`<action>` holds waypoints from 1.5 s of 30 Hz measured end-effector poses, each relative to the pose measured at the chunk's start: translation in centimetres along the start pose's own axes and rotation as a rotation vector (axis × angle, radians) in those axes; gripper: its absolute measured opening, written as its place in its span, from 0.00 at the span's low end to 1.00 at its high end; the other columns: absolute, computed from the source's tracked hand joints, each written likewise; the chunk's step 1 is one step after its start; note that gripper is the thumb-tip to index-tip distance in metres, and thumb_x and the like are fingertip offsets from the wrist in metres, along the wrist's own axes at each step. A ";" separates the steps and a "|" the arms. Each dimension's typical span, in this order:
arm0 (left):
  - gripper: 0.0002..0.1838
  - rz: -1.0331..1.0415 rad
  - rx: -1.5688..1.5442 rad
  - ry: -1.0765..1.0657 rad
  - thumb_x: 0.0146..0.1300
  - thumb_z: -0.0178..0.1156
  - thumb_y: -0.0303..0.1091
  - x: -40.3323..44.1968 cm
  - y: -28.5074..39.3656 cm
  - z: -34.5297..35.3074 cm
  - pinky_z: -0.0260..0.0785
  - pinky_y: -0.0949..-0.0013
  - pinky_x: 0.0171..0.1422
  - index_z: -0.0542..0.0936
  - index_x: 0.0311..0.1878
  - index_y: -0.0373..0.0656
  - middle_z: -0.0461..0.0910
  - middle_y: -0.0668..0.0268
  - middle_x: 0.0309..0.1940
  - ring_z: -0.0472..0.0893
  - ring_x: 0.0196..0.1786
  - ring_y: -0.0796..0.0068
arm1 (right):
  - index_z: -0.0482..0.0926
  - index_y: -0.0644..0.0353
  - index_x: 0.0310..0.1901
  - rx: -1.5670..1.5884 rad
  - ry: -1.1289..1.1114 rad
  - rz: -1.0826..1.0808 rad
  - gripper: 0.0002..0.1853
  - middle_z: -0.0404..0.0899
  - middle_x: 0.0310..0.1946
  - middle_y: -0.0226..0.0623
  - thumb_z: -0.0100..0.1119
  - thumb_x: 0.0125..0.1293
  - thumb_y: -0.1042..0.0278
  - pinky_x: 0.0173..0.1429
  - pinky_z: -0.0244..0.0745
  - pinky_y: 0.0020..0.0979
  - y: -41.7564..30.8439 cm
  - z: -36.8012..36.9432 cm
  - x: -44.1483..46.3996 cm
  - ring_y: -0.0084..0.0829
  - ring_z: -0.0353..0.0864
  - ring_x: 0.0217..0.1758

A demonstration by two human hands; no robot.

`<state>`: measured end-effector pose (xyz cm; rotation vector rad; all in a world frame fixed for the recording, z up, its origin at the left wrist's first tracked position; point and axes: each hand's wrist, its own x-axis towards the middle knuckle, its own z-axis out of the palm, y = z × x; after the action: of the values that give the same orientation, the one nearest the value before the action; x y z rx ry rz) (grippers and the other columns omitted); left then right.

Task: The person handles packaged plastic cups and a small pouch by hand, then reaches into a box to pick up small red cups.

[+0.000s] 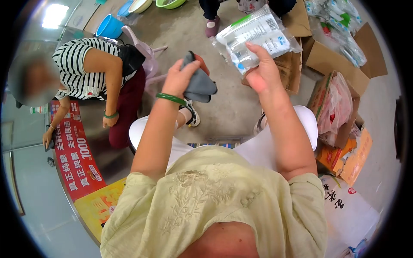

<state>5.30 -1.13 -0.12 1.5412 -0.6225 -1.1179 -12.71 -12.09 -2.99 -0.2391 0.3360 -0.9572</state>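
Observation:
My left hand, with a green bangle at the wrist, grips a folded grey cloth; something orange-red shows behind the cloth. To its right, my right hand holds a clear plastic package by its lower edge, thumb on top. The package has a white and green printed label with a barcode and blue marks. Cloth and package are apart, both raised above the floor in front of my knees.
At the left, a person in a striped top sits beside a table with a red printed cover. Open cardboard boxes with plastic packages and bags stand at the right. Another person's foot, a blue bucket and basins lie ahead.

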 end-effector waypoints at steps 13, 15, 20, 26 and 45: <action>0.29 0.679 0.799 -0.002 0.54 0.48 0.26 -1.0 -2.3 7.2 0.68 0.52 0.52 0.63 0.63 0.41 0.75 0.44 0.49 0.75 0.49 0.41 | 0.66 0.61 0.59 0.024 0.071 -0.021 0.27 0.74 0.53 0.39 0.61 0.57 0.75 0.63 0.69 0.39 1.2 -0.4 0.5 0.36 0.74 0.56; 0.32 0.716 0.863 -0.027 0.52 0.48 0.24 -2.7 -3.1 8.5 0.67 0.50 0.53 0.59 0.65 0.39 0.73 0.43 0.51 0.73 0.52 0.41 | 0.65 0.62 0.59 0.062 0.120 -0.038 0.26 0.73 0.53 0.41 0.60 0.58 0.74 0.64 0.70 0.40 0.6 -1.0 0.4 0.39 0.73 0.57; 0.31 0.444 1.066 -0.462 0.52 0.49 0.25 -4.8 -3.5 7.7 0.68 0.52 0.54 0.62 0.63 0.38 0.73 0.45 0.53 0.73 0.54 0.44 | 0.58 0.63 0.65 0.309 -0.035 -0.049 0.31 0.64 0.63 0.48 0.57 0.61 0.73 0.69 0.61 0.55 -1.5 -1.4 1.5 0.50 0.64 0.66; 0.23 0.095 0.858 -0.451 0.55 0.51 0.28 -3.7 -5.8 4.0 0.71 0.64 0.52 0.71 0.57 0.36 0.77 0.51 0.50 0.79 0.48 0.57 | 0.67 0.63 0.56 0.366 -0.101 0.005 0.26 0.74 0.50 0.40 0.63 0.55 0.79 0.61 0.72 0.42 -1.9 -0.5 1.7 0.38 0.76 0.53; 0.23 0.114 0.799 -0.503 0.53 0.45 0.23 -4.3 -7.1 -2.7 0.67 0.69 0.55 0.75 0.54 0.43 0.78 0.59 0.39 0.78 0.45 0.66 | 0.69 0.64 0.57 -0.216 0.130 -0.388 0.28 0.76 0.52 0.40 0.65 0.53 0.81 0.59 0.74 0.38 -15.0 -4.1 -3.6 0.36 0.77 0.54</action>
<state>4.74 5.79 -5.43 1.8395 -1.6272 -1.2473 -27.50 -17.66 -1.04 -0.4514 0.5260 -1.3238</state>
